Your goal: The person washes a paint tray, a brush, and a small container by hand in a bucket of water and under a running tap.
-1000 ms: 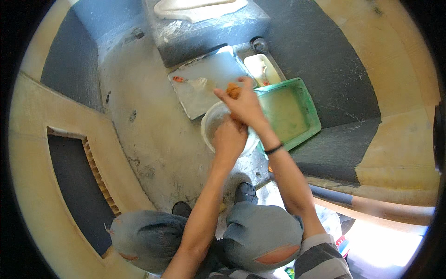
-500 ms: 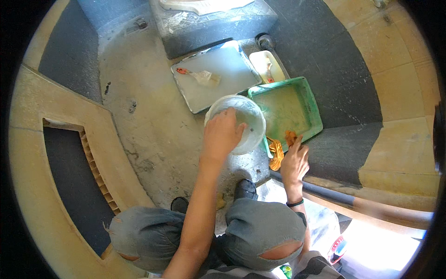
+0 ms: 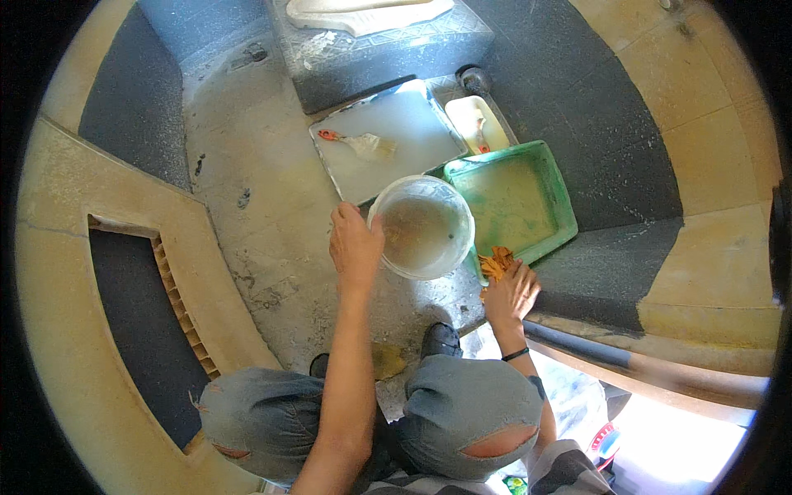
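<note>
A round translucent plastic bucket (image 3: 422, 227) with cloudy brownish water in it stands in the middle. My left hand (image 3: 356, 243) is at its left side, closed on the rim with the thumb toward the opening. To the right of the bucket lies a green plastic tray (image 3: 564, 213) holding murky, thin liquid. At the tray's near corner my right hand (image 3: 511, 295) is closed on a bunched orange cloth (image 3: 497, 262). Part of the cloth is hidden under the fingers.
Beyond the bucket, a shallow tray (image 3: 330, 169) of whitish liquid holds a paintbrush (image 3: 359, 144). Beside it a small cream container (image 3: 493, 130) holds another brush (image 3: 481, 132). A raised block (image 3: 379, 58) stands behind, a dark wall (image 3: 602, 157) at right, and a pipe (image 3: 577, 342) runs near right.
My left hand has moved from over the bucket's mouth to its left rim, uncovering the water. My right hand has shifted slightly nearer me, and the orange cloth is now bunched together under it.
</note>
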Demonstrator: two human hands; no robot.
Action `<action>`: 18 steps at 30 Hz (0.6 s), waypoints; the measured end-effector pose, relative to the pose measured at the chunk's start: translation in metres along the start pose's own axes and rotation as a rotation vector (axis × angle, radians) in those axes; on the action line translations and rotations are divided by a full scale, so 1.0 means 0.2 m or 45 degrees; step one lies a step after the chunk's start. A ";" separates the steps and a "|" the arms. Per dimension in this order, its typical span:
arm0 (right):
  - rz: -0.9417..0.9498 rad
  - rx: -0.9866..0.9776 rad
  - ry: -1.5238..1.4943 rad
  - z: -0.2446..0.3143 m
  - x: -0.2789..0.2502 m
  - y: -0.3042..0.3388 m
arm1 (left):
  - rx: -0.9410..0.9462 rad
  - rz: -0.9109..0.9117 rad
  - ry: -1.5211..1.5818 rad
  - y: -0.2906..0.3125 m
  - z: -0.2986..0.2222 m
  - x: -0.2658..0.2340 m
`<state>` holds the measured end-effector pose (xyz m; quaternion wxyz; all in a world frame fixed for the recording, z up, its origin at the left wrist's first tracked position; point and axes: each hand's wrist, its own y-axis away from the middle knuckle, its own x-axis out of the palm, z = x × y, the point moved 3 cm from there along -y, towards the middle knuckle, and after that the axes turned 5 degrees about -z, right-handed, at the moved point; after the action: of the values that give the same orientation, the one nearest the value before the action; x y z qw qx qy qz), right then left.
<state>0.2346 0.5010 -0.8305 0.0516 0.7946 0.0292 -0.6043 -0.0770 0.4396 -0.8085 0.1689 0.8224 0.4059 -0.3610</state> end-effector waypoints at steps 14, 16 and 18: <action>-0.279 -0.181 0.146 -0.07 -0.06 -0.07 | 0.080 0.133 0.051 0.06 0.11 0.12; -0.224 -0.202 0.174 -0.04 -0.10 -0.07 | 0.096 0.095 0.009 0.05 0.10 0.11; -0.216 -0.197 0.161 -0.05 -0.10 -0.08 | 0.107 0.116 0.052 0.04 0.10 0.12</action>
<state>0.2379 0.5179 -0.8089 0.0594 0.8195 0.1459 -0.5509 -0.0698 0.4352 -0.8402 0.1423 0.8536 0.3558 -0.3529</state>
